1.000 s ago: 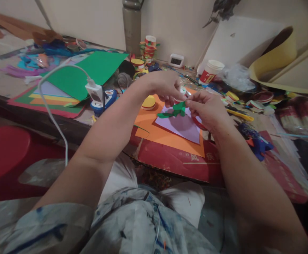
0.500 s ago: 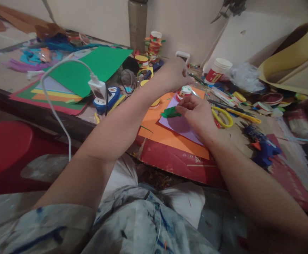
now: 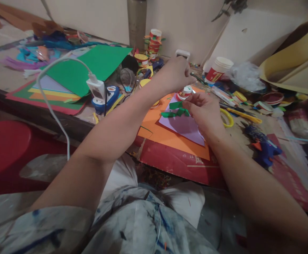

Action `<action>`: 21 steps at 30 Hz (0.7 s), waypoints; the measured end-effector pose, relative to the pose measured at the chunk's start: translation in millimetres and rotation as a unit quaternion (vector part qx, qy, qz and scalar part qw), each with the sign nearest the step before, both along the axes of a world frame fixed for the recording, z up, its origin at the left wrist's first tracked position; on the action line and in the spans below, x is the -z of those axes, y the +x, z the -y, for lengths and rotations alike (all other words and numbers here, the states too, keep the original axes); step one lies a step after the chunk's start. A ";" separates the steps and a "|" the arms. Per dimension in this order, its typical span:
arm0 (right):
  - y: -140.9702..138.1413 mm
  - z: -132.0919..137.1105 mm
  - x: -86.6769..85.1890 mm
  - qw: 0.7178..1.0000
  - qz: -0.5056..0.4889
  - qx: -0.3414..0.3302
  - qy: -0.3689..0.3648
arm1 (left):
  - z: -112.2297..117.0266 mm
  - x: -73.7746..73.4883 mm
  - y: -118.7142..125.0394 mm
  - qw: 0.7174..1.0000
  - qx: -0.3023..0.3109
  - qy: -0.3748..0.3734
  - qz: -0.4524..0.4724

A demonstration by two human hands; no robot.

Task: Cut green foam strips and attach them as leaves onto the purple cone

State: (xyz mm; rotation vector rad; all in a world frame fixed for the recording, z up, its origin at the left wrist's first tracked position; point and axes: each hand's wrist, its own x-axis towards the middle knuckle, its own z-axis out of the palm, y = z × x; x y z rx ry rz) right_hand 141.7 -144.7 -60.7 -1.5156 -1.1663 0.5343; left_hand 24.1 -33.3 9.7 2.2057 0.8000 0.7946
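Note:
My right hand point(image 3: 203, 107) is closed in a pinch on a small green paper piece point(image 3: 175, 105), above a purple sheet point(image 3: 183, 127). More green paper pieces point(image 3: 168, 114) lie on that sheet. Beyond the pinch sits a small paper cup point(image 3: 185, 91) with red and white sides and green bits on top. My left hand point(image 3: 179, 74) hangs just behind the cup, its fingers curled together; whatever they hold is hidden. Under the purple sheet is an orange sheet point(image 3: 154, 121).
To the right lie yellow-handled scissors point(image 3: 228, 118), a yellow cutter point(image 3: 245, 115) and a blue glue gun point(image 3: 266, 148). White paper cups point(image 3: 220, 68) stand behind. On the left are a blue power socket point(image 3: 108, 98) with a white cable and a green sheet point(image 3: 90, 67).
My right hand has shifted slightly right and the green pieces, bunched before, now show spread apart, one at the fingertips. My left hand has barely moved.

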 end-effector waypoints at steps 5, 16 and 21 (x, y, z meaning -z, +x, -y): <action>-5.0 2.7 -0.3 0.999 0.027 -0.016 -0.023 | 2.0 -1.5 -1.4 0.997 -0.003 0.041 -0.062; -12.8 1.6 8.2 0.995 0.067 -0.032 -0.062 | 11.2 -6.3 1.1 0.993 -0.001 0.040 -0.110; -15.9 7.5 1.8 0.981 0.163 -0.024 -0.101 | 10.2 -4.0 3.8 0.989 -0.001 0.075 -0.129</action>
